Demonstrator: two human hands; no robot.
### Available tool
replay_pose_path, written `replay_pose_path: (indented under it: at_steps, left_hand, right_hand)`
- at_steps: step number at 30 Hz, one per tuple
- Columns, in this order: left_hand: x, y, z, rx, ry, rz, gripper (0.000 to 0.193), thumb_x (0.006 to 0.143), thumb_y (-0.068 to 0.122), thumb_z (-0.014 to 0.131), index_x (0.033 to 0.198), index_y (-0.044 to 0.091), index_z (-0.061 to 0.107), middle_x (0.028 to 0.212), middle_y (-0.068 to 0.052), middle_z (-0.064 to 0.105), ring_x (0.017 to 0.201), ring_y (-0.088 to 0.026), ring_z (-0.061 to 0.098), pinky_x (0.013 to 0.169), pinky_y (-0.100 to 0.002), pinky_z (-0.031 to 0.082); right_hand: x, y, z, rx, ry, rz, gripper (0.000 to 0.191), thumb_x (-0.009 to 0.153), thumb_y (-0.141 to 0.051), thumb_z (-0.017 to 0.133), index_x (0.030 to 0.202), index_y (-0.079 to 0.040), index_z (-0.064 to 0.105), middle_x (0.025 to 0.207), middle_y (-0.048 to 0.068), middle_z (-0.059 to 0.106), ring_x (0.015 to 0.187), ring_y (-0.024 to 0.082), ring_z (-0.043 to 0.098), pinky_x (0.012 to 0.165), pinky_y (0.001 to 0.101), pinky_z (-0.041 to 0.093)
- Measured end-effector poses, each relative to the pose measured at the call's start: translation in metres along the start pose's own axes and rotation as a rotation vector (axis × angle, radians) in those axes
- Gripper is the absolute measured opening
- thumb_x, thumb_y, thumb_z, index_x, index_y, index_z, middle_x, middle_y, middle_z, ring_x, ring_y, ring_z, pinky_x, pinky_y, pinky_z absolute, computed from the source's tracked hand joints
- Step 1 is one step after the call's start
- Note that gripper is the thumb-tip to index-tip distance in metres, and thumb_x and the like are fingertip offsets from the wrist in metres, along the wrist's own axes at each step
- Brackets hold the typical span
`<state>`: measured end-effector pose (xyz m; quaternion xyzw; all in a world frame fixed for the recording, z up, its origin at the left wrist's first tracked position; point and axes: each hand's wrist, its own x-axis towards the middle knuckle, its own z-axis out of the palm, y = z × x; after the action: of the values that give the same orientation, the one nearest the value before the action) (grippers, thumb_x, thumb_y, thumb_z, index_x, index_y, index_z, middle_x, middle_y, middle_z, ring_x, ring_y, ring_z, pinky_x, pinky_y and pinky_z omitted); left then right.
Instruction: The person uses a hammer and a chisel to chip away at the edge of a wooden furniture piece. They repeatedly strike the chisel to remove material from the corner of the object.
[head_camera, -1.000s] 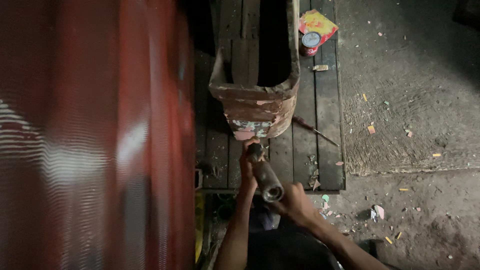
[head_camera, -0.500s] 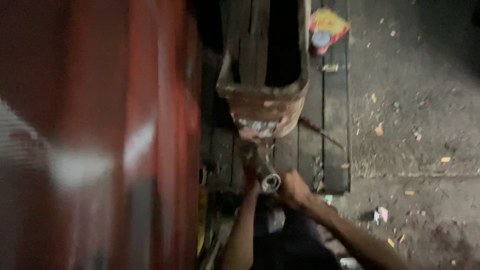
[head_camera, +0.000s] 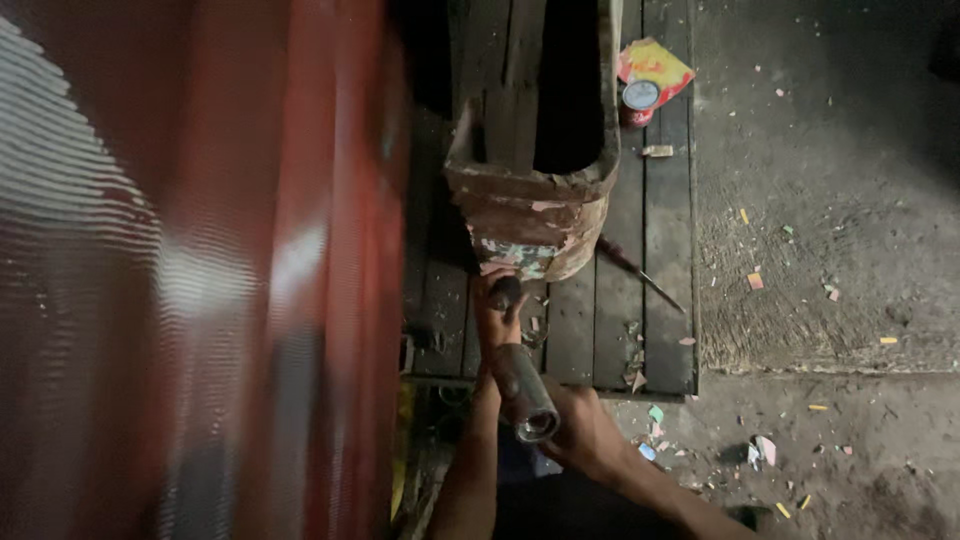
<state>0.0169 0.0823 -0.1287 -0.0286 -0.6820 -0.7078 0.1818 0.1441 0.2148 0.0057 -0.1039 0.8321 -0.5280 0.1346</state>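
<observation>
A short grey metal pipe (head_camera: 522, 388) points from me toward a rusty, paint-flecked metal housing (head_camera: 530, 215) that stands on a dark wooden platform (head_camera: 660, 300). My left hand (head_camera: 493, 315) wraps the pipe's far end, just under the housing's lower edge. My right hand (head_camera: 585, 430) grips the pipe's near, open end. What lies at the pipe's far tip is hidden by my left hand.
A large red blurred surface (head_camera: 190, 270) fills the left half of the view. A small tin can (head_camera: 638, 100) sits on a yellow-red wrapper (head_camera: 660, 62) at the platform's far end. A thin dark rod (head_camera: 640, 272) lies right of the housing. Paper scraps litter the concrete floor (head_camera: 820, 250).
The view has shifted, so the housing and my hands sit slightly lower and right in frame. Both hands keep their grip on the pipe.
</observation>
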Motion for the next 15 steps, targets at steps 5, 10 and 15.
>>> replay_pose_path:
  at_steps: [5, 10, 15]
  left_hand:
    - [0.0, 0.0, 0.001, 0.187, -0.048, 0.036, 0.041, 0.081, -0.002, 0.074, 0.119, 0.007, 0.062, 0.12, -0.012, 0.06, 0.115, -0.029, 0.058, 0.102, -0.041, 0.048]
    - [0.012, -0.005, 0.01, 0.292, -0.109, 0.004, 0.044, 0.082, -0.001, 0.078, 0.122, 0.009, 0.06, 0.121, -0.012, 0.06, 0.115, -0.03, 0.059, 0.1, -0.042, 0.048]
    - [0.011, -0.01, 0.009, 0.346, -0.111, -0.03, 0.047, 0.081, -0.005, 0.077, 0.122, 0.008, 0.059, 0.121, -0.012, 0.059, 0.115, -0.03, 0.06, 0.099, -0.042, 0.048]
  right_hand:
    - [-0.007, 0.018, 0.0, 0.039, -0.003, 0.041, 0.027, 0.07, -0.006, 0.079, 0.094, -0.002, 0.067, 0.074, 0.016, 0.074, 0.062, 0.027, 0.074, 0.059, 0.0393, 0.058]
    - [-0.012, 0.048, -0.001, -0.003, 0.019, 0.086, 0.023, 0.071, -0.008, 0.082, 0.088, 0.0, 0.068, 0.072, 0.017, 0.072, 0.058, 0.029, 0.07, 0.057, 0.0407, 0.056]
    - [-0.013, 0.054, -0.003, -0.083, 0.011, 0.15, 0.023, 0.071, -0.009, 0.085, 0.087, 0.0, 0.071, 0.072, 0.02, 0.072, 0.059, 0.027, 0.069, 0.056, 0.0413, 0.055]
